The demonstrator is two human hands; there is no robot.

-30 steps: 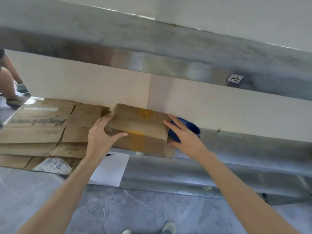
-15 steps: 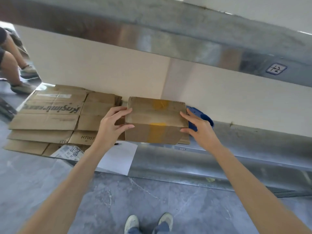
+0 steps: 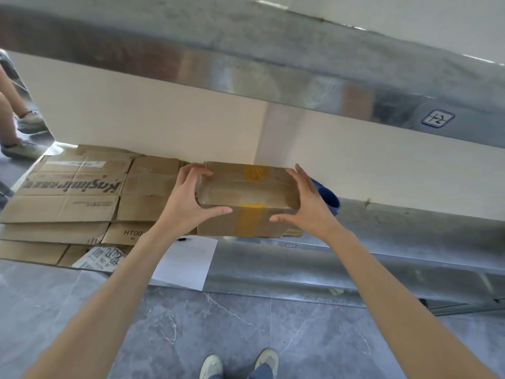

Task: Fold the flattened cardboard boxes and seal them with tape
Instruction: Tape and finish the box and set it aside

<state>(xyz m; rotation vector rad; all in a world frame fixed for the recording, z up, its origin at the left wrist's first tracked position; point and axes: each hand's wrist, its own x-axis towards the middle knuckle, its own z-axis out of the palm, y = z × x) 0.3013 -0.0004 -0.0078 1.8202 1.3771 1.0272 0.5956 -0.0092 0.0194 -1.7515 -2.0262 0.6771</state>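
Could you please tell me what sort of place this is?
Probably a warehouse packing station: a long bare-metal workbench, a numbered tag on the metal rail above it, and a stack of flattened brown cardboard boxes beside a taped-up brown cardboard box.

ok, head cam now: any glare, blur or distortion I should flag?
Head view: the wide-angle lens tilts and slightly bows the steel shelf edge. Head view: reflections smear along that steel, with no blown-out glare. Head view: the cardboard box, left hand and right hand are sharp, and the light is even.
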